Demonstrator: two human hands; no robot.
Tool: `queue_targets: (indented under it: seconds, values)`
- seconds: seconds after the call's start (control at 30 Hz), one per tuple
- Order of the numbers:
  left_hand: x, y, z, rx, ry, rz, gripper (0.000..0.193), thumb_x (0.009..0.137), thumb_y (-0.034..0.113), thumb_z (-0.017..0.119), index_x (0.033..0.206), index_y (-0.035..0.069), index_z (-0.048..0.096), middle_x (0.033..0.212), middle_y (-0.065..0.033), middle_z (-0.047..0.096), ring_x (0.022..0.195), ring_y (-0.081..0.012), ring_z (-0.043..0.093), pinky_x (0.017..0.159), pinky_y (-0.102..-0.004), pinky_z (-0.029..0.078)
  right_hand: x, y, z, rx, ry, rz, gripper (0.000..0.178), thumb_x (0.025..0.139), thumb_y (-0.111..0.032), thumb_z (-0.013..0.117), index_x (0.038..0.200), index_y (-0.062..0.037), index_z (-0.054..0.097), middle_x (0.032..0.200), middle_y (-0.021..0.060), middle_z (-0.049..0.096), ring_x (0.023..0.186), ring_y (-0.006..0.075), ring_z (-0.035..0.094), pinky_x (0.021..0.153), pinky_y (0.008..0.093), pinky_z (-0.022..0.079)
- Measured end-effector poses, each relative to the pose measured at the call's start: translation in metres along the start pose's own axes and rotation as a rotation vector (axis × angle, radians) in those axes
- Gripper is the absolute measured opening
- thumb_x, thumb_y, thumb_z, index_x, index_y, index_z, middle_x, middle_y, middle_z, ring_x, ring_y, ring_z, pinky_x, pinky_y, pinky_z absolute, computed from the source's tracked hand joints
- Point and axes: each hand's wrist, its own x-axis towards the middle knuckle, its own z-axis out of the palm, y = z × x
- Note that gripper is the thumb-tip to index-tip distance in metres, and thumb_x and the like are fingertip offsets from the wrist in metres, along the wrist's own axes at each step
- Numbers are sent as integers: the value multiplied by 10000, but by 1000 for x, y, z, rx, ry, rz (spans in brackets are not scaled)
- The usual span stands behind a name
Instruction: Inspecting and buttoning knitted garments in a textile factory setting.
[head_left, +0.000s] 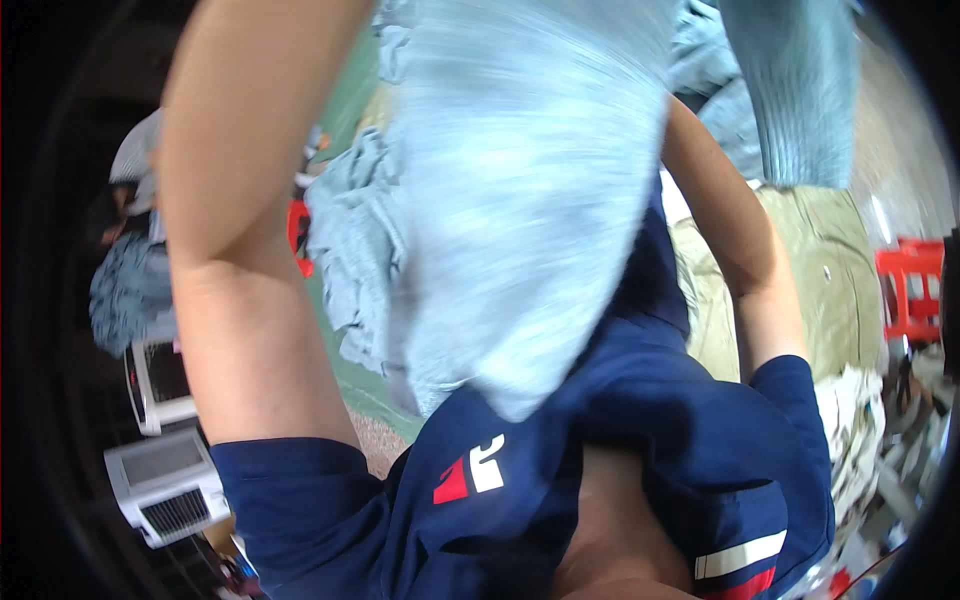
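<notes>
A light blue knitted garment [520, 200] hangs in front of me, smeared by motion, its lower end over the chest of my navy shirt. At the upper right hangs a light blue knit sleeve [805, 90] with a ribbed end; whether it belongs to the same garment I cannot tell. Both my arms are raised. The left forearm leaves the picture at the top, so my left hand is out of sight. My right forearm passes behind the knit, and that hand does not show either. What either hand holds is hidden.
Crumpled light blue knits [355, 240] lie on a green surface [350, 385] to the left. Khaki cloth [830, 270] lies at the right, near a red plastic stool [910, 290]. White and grey box-like units [170, 485] stand at far left; another person [135, 165] is beyond.
</notes>
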Motion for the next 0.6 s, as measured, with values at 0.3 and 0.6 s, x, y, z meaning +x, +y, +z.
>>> queue_targets:
  seconds: [0.3, 0.6]
  values:
    - [-203, -165, 48, 450, -12, -970, 342, 874, 212, 669, 1153, 40, 569, 1138, -82, 612, 988, -183, 611, 845, -343, 490, -284, 83, -79, 822, 595, 984, 351, 1007, -255, 454, 1262, -23, 519, 1151, 125, 626, 975, 209, 651, 808, 343, 572]
    - [-316, -151, 69, 1062, 172, -397, 336, 848, 111, 659, 1146, -7, 557, 978, -171, 621, 928, -337, 633, 796, -382, 502, -266, 6, 4, -229, 895, 443, 467, 953, -257, 586, 1320, -12, 435, 1188, 107, 519, 1073, 171, 499, 935, 314, 424]
